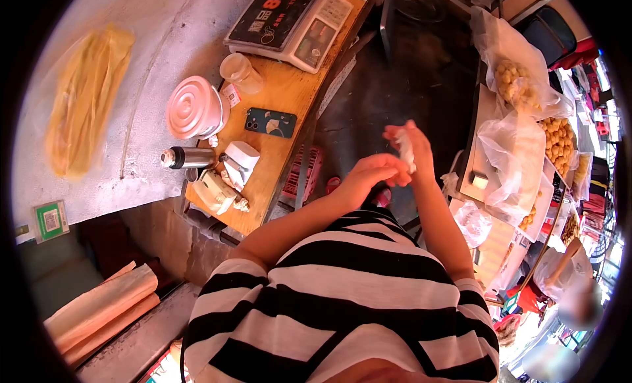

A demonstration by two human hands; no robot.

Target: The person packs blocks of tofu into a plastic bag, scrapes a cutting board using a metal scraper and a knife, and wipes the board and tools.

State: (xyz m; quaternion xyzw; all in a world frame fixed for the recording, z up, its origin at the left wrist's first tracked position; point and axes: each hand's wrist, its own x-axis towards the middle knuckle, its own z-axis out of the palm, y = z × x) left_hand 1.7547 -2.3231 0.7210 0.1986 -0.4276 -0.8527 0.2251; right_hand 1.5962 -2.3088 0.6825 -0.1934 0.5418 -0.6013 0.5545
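A crumpled white tissue [405, 151] is between my two hands, in front of my striped shirt. My right hand [419, 145] holds it against the palm, fingers bent upward. From the left, my left hand [376, 176] reaches over with its fingers curled together at the tissue's lower end. The two hands meet there, and the left fingertips are partly hidden. Both hands are in the air above the dark floor [388, 97].
On the left, a wooden table [280, 166] bears a scale [296, 27], a lidded pink tub [194, 110], a plastic cup [241, 72], a phone [270, 122] and a thermos [187, 158]. Bags of round tan food [517, 87] line the right-hand counter. A pink crate [304, 172] stands below.
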